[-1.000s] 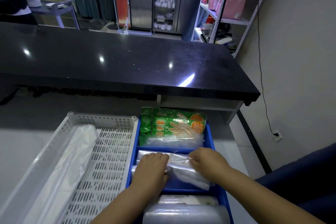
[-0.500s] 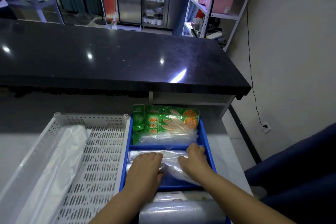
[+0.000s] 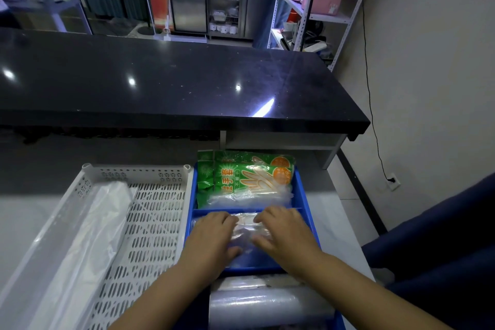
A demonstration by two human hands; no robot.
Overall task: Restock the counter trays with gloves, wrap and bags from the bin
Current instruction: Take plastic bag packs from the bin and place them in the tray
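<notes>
A blue divided tray (image 3: 301, 195) sits on the grey counter. Green glove packs (image 3: 246, 177) fill its far compartment. In the middle compartment lies a stack of clear plastic bags (image 3: 247, 230). My left hand (image 3: 211, 238) and my right hand (image 3: 284, 236) both lie palm down on these bags, fingers spread and pressing them flat. A roll of clear wrap (image 3: 267, 305) fills the near compartment, partly hidden by my forearms.
A white perforated bin (image 3: 150, 222) stands left of the blue tray, holding a white plastic bag bundle (image 3: 88, 230). A black raised countertop (image 3: 174, 83) runs behind. A metal shelf (image 3: 316, 16) and a wall stand at the right.
My right hand slid left and down onto the clear bags, closer to my left hand. The view shifted slightly; the left hand stayed on the bags.
</notes>
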